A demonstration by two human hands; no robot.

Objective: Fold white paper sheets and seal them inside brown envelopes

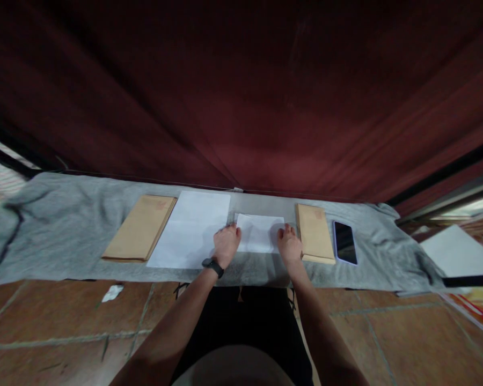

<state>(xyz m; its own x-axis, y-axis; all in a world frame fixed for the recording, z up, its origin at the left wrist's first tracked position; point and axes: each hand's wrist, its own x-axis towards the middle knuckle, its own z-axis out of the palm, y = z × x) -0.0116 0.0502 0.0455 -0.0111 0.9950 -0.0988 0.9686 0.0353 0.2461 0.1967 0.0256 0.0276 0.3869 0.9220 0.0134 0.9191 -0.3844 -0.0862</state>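
A small white folded sheet of paper lies in front of me on the grey cloth. My left hand is closed at its left edge, fingers curled and thumb on the paper. At the right edge my right hand pinches it in the same way; the fingertips are partly hidden. Left of my left hand lies a stack of larger white paper, and beyond it a stack of brown envelopes. Close to my right hand is a stack of smaller brown envelopes.
A phone with a dark screen rests right of the smaller envelopes. Grey cloth covers the narrow table. Behind it hangs a dark red curtain. A white board stands at the far right, and a crumpled tissue lies on the tiled floor.
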